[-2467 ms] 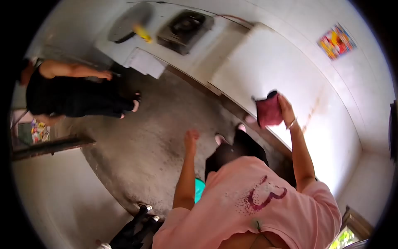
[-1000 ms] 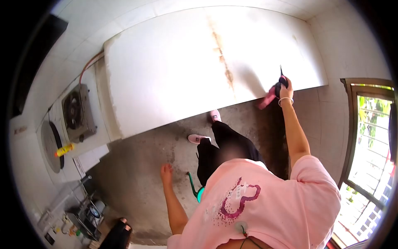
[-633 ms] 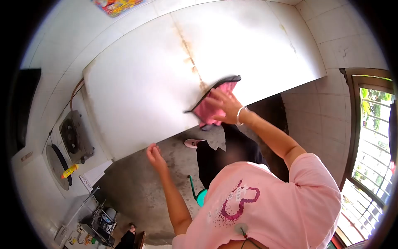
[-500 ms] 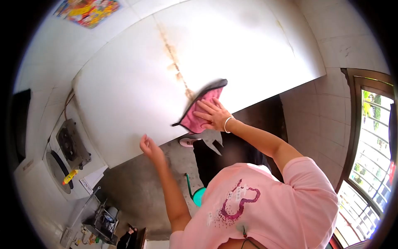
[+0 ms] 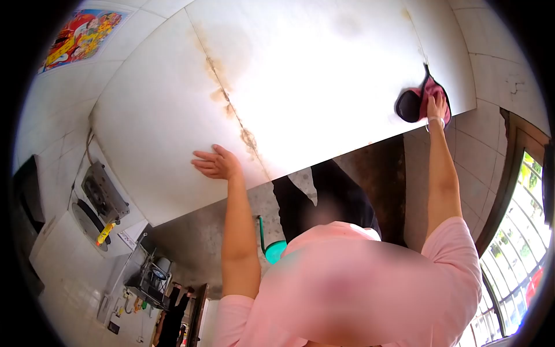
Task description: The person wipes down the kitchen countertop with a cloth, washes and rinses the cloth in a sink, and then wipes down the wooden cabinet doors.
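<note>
A white countertop (image 5: 324, 87) fills the upper middle, crossed by a brown-stained seam (image 5: 222, 95). My left hand (image 5: 217, 163) rests near its front edge, left of the seam, fingers spread and holding nothing. Far to the right, my right hand (image 5: 437, 109), with a white band at the wrist, presses on a pink cloth (image 5: 429, 88) with black edging. Part of the cloth is folded over and shows a dark side. It lies at the counter's right end, just below a second, thinner seam.
Along the left wall sit a stove-like metal unit (image 5: 104, 192), a dark round lid or pan (image 5: 91, 222) and a yellow bottle (image 5: 105, 233). A green plastic object (image 5: 275, 252) stands on the floor. Right is a barred window (image 5: 511, 243). A person in black (image 5: 171, 318) appears at lower left.
My right hand has carried the pink cloth from beside the stained seam to the counter's right end. My left hand has come onto the counter and opened.
</note>
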Demonstrator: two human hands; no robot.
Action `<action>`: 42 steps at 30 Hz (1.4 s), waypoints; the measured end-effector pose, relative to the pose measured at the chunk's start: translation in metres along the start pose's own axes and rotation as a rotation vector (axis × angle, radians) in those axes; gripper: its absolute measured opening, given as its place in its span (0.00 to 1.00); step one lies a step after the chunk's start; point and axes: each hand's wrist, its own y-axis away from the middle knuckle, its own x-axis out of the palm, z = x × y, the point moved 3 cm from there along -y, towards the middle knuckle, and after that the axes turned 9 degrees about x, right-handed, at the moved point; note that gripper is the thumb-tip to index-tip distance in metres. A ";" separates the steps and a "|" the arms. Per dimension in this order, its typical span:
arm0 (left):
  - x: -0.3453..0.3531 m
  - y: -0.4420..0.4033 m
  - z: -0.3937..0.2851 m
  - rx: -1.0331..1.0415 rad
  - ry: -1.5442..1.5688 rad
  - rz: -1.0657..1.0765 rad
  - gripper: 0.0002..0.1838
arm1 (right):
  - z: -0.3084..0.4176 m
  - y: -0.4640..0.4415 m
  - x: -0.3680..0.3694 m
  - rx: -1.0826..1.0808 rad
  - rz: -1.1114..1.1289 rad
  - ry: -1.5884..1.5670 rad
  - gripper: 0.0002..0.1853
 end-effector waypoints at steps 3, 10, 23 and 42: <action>-0.003 0.000 -0.001 -0.018 -0.008 0.047 0.41 | 0.089 -0.015 -0.020 0.035 -0.321 -0.294 0.34; -0.001 -0.002 0.005 0.003 0.017 0.101 0.44 | 0.352 0.055 -0.114 -0.703 -0.254 -0.507 0.27; 0.010 -0.014 0.019 0.030 0.010 0.095 0.46 | 0.321 0.421 -0.148 -0.700 1.372 -1.458 0.10; 0.010 0.076 -0.094 0.529 0.307 -0.015 0.25 | 0.248 0.175 -0.089 -0.948 0.433 -0.856 0.22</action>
